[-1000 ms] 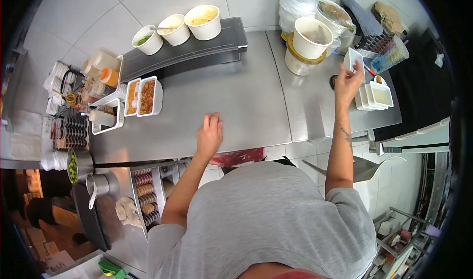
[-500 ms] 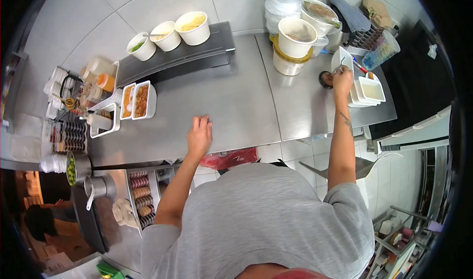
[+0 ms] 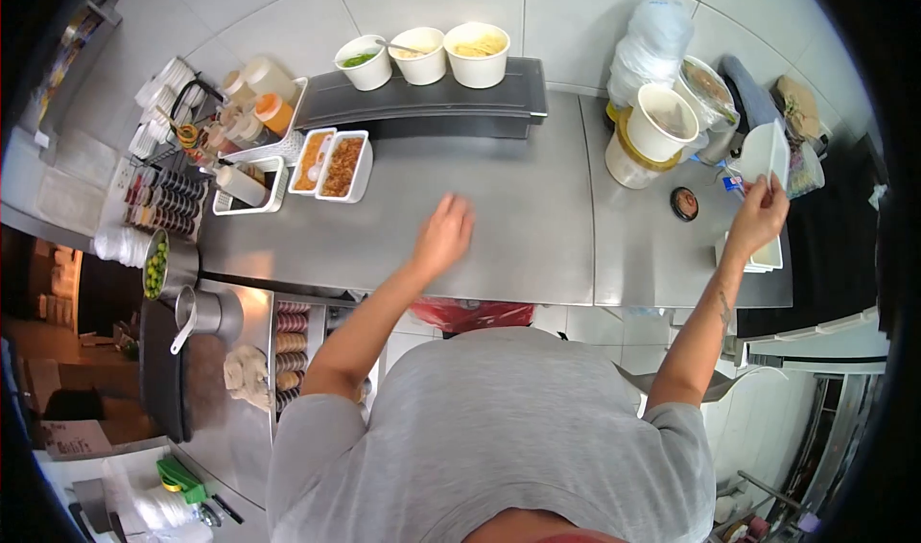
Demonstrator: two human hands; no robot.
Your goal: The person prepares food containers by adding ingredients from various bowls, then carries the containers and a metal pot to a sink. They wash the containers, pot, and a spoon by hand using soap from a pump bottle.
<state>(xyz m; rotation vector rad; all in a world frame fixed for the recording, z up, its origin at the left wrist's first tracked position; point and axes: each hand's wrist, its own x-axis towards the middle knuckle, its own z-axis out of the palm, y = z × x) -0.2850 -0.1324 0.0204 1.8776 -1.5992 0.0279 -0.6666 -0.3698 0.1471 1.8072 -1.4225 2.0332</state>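
A white rectangular container [image 3: 765, 153] is tilted up at the right end of the counter, pinched at its lower edge by my right hand [image 3: 757, 215]. Just below it, more white containers [image 3: 767, 256] stand stacked, partly hidden by my forearm. A small round dark-rimmed item [image 3: 684, 204] lies on the steel to the left. My left hand [image 3: 444, 233], slightly blurred, hovers over the middle of the counter with nothing in it, its fingers loosely curled. Nearest to it is a white two-part tub of orange and brown food [image 3: 342, 168].
Three white tubs [image 3: 419, 58] stand on a dark raised shelf [image 3: 422, 103]. White buckets [image 3: 665, 123] and plastic-wrapped stacks [image 3: 652, 39] are at the back right. Bottles [image 3: 273, 111] fill a basket at left. A pot of green fruit [image 3: 173, 265] sits lower left.
The view has shifted, so the counter items appear farther right. My right hand has lifted the white container up from beside the small round item. My left hand has risen slightly.
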